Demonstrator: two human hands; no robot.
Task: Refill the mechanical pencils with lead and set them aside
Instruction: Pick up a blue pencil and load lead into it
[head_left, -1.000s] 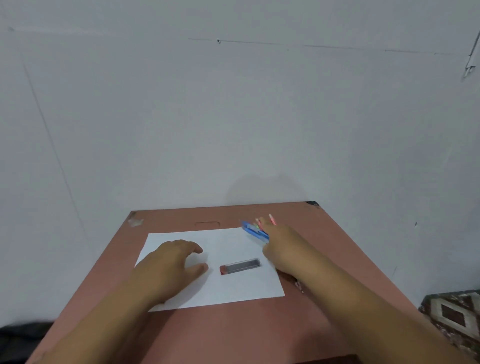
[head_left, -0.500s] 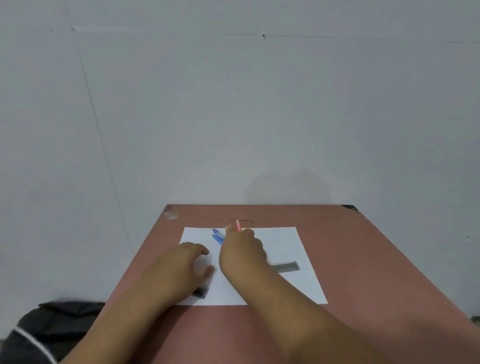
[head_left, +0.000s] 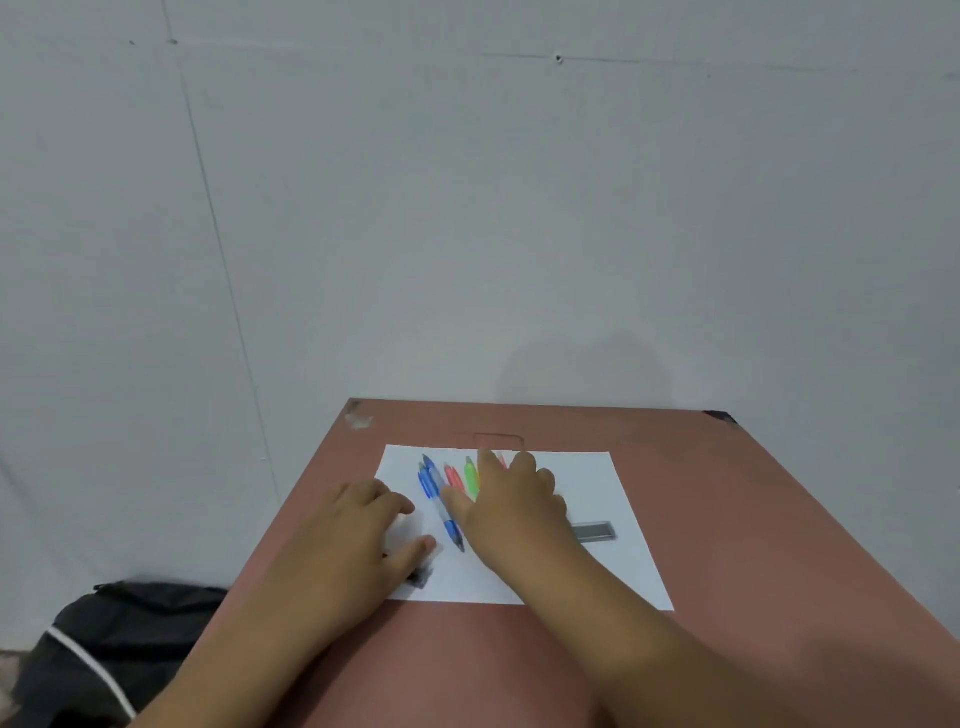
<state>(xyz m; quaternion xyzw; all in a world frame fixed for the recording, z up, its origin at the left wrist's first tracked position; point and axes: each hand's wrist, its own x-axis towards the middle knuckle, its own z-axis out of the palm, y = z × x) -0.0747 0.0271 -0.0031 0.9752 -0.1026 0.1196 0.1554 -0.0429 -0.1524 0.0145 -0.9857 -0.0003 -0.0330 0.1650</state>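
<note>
On the floor past the table's left edge I see a black fabric bag with a white stripe (head_left: 104, 649). The reddish-brown table (head_left: 753, 519) carries a white sheet of paper (head_left: 587, 478) set toward its far edge. My left hand (head_left: 353, 540) rests palm down on the sheet's near-left corner, fingers loosely bent, thumb out toward the right; a small dark object (head_left: 422, 578) peeks out under the thumb at the paper's near edge, too blurred for me to name, and I cannot tell whether the hand holds it.

Just right of that hand, two blue mechanical pencils (head_left: 434, 493) lie side by side on the paper, long axes running from the far-left toward the near-right, dark tips pointing to the near edge. Next comes a red mechanical pencil (head_left: 453, 477), then a green mechanical pencil (head_left: 471, 478), both roughly parallel to the blue ones. My right hand (head_left: 511, 512) lies over their near ends with fingers spread and fairly straight, hiding the tips; a sliver of another reddish pencil shows by the fingertips. Right of the hand, a grey rectangular lead case (head_left: 595, 531) lies flat, long axis along the near edge, partly covered by my wrist.
</note>
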